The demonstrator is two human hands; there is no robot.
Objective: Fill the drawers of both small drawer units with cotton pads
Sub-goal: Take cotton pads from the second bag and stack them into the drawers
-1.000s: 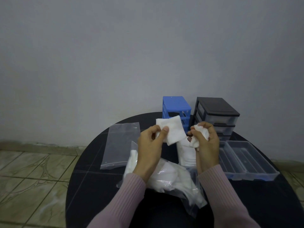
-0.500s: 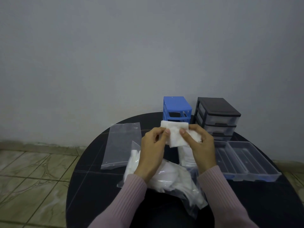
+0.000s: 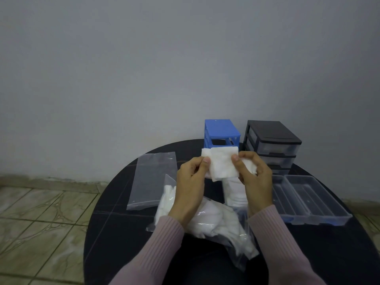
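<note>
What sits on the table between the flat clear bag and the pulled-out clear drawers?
In the head view, the bag of cotton pads, a white pad stack and both hands lie between the flat clear bag and clear drawers.

I count two small drawer units: one blue unit and one black unit. Two clear drawers lie pulled out side by side on my right. I see two plastic bags, one flat bag and one bag holding white pads. A square pad is up in front of me, with more bunched beside it that I can't count.
</note>
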